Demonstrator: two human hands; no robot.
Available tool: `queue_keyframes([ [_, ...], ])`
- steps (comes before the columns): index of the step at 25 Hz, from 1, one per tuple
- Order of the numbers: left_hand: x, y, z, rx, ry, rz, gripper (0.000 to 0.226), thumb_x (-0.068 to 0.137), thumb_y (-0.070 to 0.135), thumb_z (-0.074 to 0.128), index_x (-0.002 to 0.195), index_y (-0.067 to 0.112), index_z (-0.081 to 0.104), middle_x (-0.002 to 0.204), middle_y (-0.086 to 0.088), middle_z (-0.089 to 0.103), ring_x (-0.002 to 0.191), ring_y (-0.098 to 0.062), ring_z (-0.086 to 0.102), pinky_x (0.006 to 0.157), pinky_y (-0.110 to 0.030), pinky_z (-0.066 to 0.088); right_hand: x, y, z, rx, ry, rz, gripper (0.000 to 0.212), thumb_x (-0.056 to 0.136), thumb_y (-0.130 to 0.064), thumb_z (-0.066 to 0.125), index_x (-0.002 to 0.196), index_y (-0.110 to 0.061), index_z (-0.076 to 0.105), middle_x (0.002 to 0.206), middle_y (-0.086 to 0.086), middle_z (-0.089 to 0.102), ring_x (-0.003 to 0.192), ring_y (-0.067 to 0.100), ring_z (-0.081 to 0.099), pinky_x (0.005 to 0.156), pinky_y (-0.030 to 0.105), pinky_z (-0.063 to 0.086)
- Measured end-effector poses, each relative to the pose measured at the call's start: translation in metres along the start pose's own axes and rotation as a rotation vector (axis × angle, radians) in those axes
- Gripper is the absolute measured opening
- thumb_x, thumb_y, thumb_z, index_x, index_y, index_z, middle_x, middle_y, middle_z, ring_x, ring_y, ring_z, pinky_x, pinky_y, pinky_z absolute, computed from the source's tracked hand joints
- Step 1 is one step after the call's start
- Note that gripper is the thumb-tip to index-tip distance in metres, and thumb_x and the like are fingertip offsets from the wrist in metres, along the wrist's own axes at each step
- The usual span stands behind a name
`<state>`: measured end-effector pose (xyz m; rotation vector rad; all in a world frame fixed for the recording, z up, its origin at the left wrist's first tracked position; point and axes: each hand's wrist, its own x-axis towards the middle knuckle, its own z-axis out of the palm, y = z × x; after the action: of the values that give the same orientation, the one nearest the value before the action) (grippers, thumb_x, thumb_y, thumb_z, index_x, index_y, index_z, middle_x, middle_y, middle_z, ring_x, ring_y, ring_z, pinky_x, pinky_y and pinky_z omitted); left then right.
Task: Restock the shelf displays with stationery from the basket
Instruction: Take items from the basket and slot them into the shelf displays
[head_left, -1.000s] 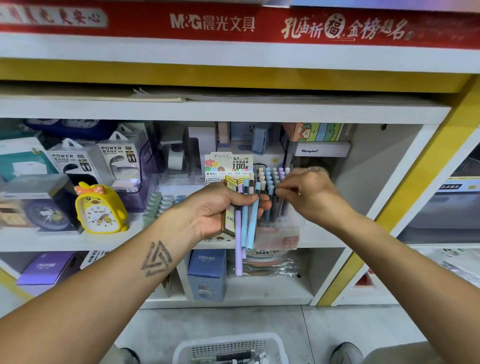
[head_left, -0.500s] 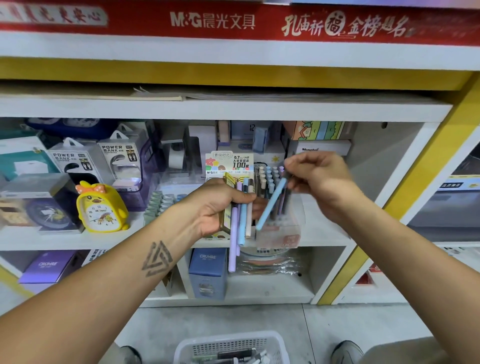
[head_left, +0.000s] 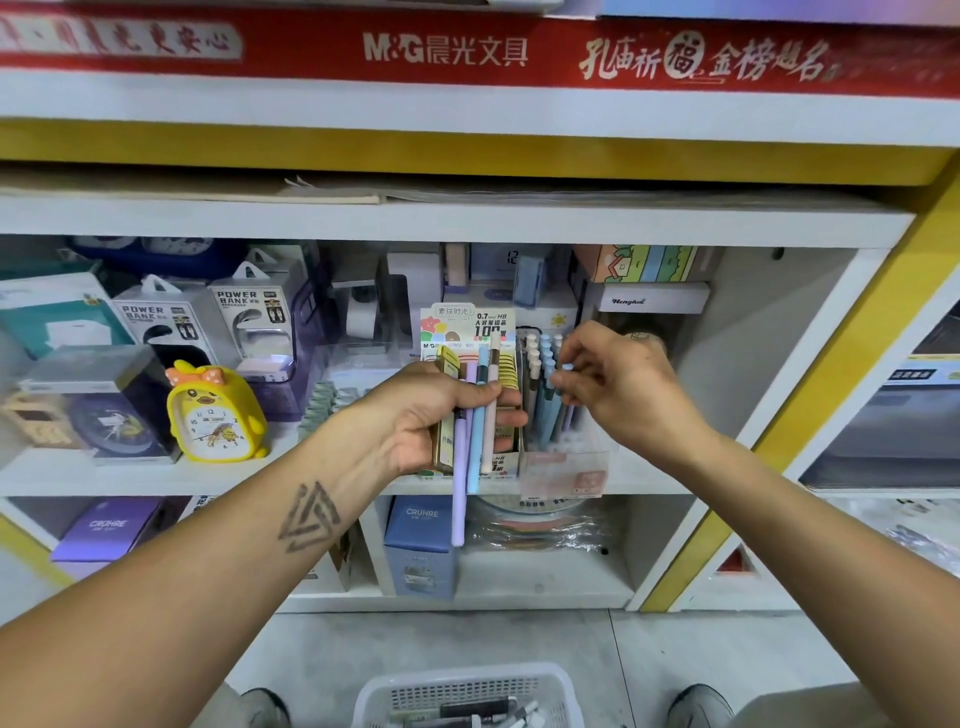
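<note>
Blue pen (head_left: 546, 402) now lowered among pens.

The basket (head_left: 462, 693) is cut off by the bottom edge, its contents too blurred to tell. The left hand (head_left: 441, 415) hides the middles of its pens (head_left: 474, 441). Whether the right hand (head_left: 618, 387) pinches a pen cannot be told
</note>
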<state>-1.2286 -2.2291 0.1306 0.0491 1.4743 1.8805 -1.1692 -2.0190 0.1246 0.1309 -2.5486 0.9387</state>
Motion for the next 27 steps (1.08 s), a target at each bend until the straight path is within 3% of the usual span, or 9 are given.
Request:
queue_keyframes([
  [5,-0.003,-0.002,0.003,-0.025,-0.023,-0.011,0.026,0.09,-0.005,0.06,0.116,-0.009,0.061,0.099,-0.028,0.071,0.088,-0.039,0.072,0.065,-0.043,0.061,-0.002,0.0,-0.001,-0.131,-0.042,-0.072,0.01,0.088,-0.019,0.075,0.083,-0.015,0.068,0.07,-0.001,0.069,0.067,0.013,0.066,0.066,0.04,0.056],
  [8,-0.005,-0.002,0.008,-0.019,-0.068,-0.004,0.021,0.088,-0.005,0.062,0.108,-0.007,0.064,0.096,-0.031,0.071,0.087,-0.038,0.073,0.066,-0.042,0.061,-0.001,-0.005,0.001,-0.195,-0.013,-0.131,0.021,0.093,-0.026,0.07,0.084,-0.009,0.075,0.076,0.005,0.07,0.071,0.019,0.062,0.07,0.039,0.051],
  [10,-0.007,-0.003,0.012,0.0,-0.114,0.001,0.016,0.087,-0.005,0.063,0.103,-0.005,0.066,0.097,-0.031,0.07,0.088,-0.038,0.073,0.066,-0.041,0.061,0.003,-0.015,-0.001,0.065,0.05,0.05,0.017,0.093,-0.031,0.069,0.093,-0.015,0.075,0.079,0.005,0.072,0.07,0.02,0.064,0.066,0.034,0.053],
  [13,-0.009,-0.005,0.018,0.023,-0.169,-0.005,0.014,0.087,-0.004,0.063,0.1,-0.006,0.067,0.095,-0.032,0.07,0.088,-0.038,0.073,0.065,-0.041,0.06,0.007,-0.023,0.003,0.523,-0.007,0.337,0.014,0.091,-0.024,0.074,0.101,-0.016,0.07,0.074,0.005,0.075,0.051,0.014,0.058,0.047,0.024,0.045],
  [18,-0.006,-0.002,0.012,0.048,-0.108,0.004,0.021,0.088,-0.005,0.062,0.108,-0.011,0.062,0.102,-0.033,0.069,0.091,-0.039,0.072,0.072,-0.045,0.061,0.014,-0.023,-0.01,0.757,0.132,0.43,0.013,0.089,0.003,0.068,0.101,0.006,0.066,0.072,0.015,0.069,0.052,0.018,0.058,0.053,0.027,0.049],
  [21,-0.002,0.003,0.004,-0.014,-0.015,-0.011,0.011,0.092,-0.004,0.057,0.102,-0.009,0.057,0.091,-0.031,0.071,0.078,-0.036,0.074,0.062,-0.04,0.061,0.017,-0.02,-0.024,0.653,0.271,0.33,0.013,0.089,0.008,0.065,0.098,-0.001,0.062,0.064,0.008,0.07,0.054,0.023,0.065,0.056,0.032,0.058],
  [24,-0.001,0.007,0.0,-0.052,0.052,-0.034,0.01,0.096,0.002,0.056,0.105,-0.002,0.056,0.079,-0.025,0.071,0.061,-0.027,0.072,0.051,-0.031,0.058,0.013,-0.018,-0.021,0.396,0.193,0.142,0.021,0.088,0.001,0.067,0.091,-0.019,0.06,0.067,0.009,0.066,0.068,0.035,0.068,0.069,0.047,0.06],
  [27,-0.004,0.008,0.001,-0.124,0.03,-0.102,0.015,0.094,0.0,0.056,0.109,0.001,0.053,0.081,-0.025,0.07,0.059,-0.028,0.07,0.053,-0.032,0.058,0.004,-0.013,-0.007,0.005,0.064,-0.061,0.018,0.09,-0.016,0.07,0.096,-0.027,0.058,0.077,-0.005,0.067,0.073,0.015,0.066,0.073,0.042,0.058],
])
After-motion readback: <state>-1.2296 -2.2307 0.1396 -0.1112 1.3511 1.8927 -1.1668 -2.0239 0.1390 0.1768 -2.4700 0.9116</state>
